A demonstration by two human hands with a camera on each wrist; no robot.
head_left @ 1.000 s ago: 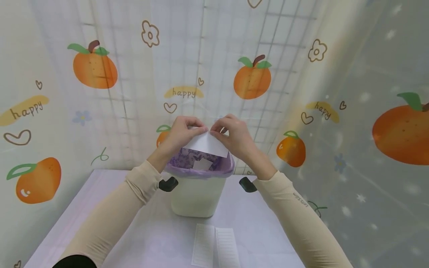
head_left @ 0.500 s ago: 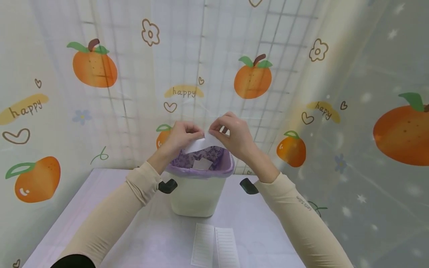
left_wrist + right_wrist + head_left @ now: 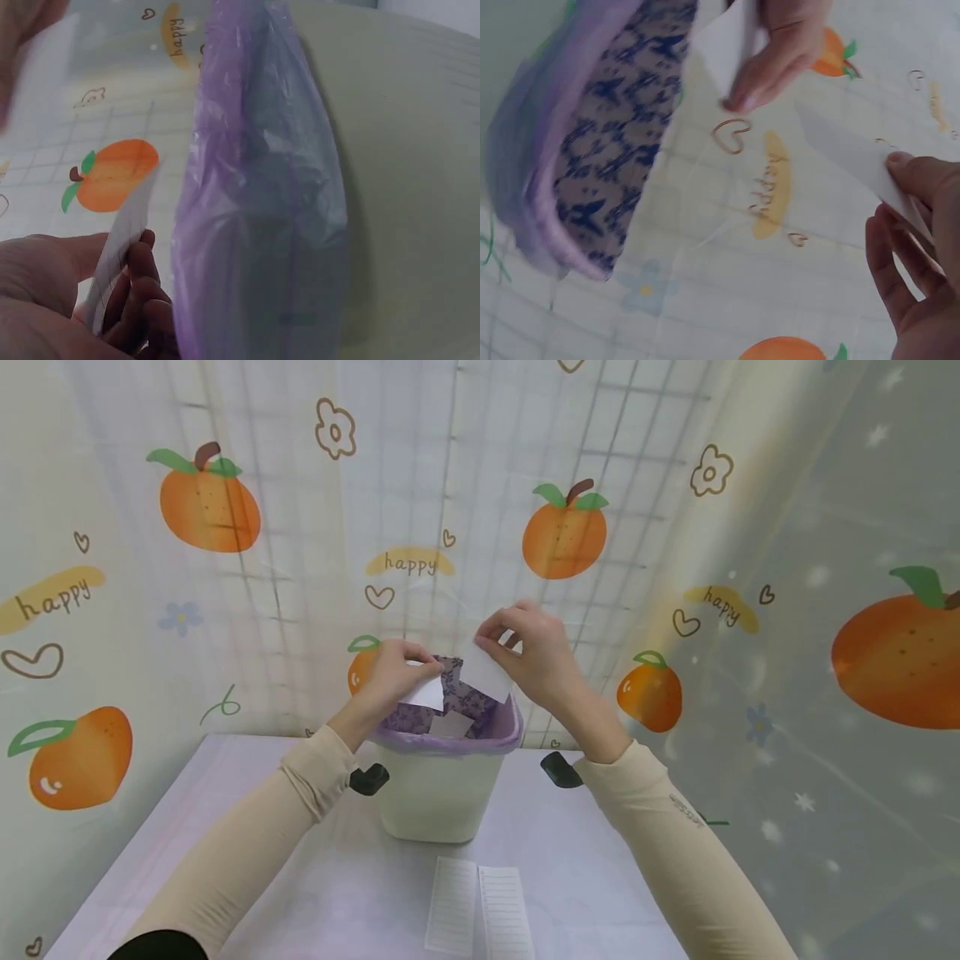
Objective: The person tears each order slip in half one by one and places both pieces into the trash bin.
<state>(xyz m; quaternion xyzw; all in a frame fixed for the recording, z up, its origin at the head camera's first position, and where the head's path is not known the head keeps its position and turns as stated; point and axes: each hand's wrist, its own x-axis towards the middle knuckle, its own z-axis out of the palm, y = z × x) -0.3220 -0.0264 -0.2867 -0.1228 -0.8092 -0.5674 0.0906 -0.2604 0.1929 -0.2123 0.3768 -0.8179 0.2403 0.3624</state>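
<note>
A torn white piece of paper (image 3: pixel 425 694) is pinched between the thumb and fingers of my left hand (image 3: pixel 392 675). My right hand (image 3: pixel 536 652) pinches another white piece (image 3: pixel 486 675) by its upper edge. A gap separates the two pieces, and both hang over the mouth of a pale bin (image 3: pixel 438 797). Its purple liner (image 3: pixel 491 743) folds over the rim, and the inside has a purple floral pattern. A white paper scrap (image 3: pixel 452 725) lies within. In the left wrist view, faint lines mark the left piece (image 3: pixel 124 240). The right wrist view shows the right piece (image 3: pixel 847 157) edge up between thumb and fingers.
Two lined paper strips (image 3: pixel 452 906) lie side by side on the pale lilac tabletop (image 3: pixel 330 893) in front of the bin. Behind the table hangs a curtain (image 3: pixel 480 485) printed with oranges, with a wire grid showing through.
One sheet held by both hands has torn into two pieces. My left hand has moved left and down from its first place, my right hand slightly right and up.
</note>
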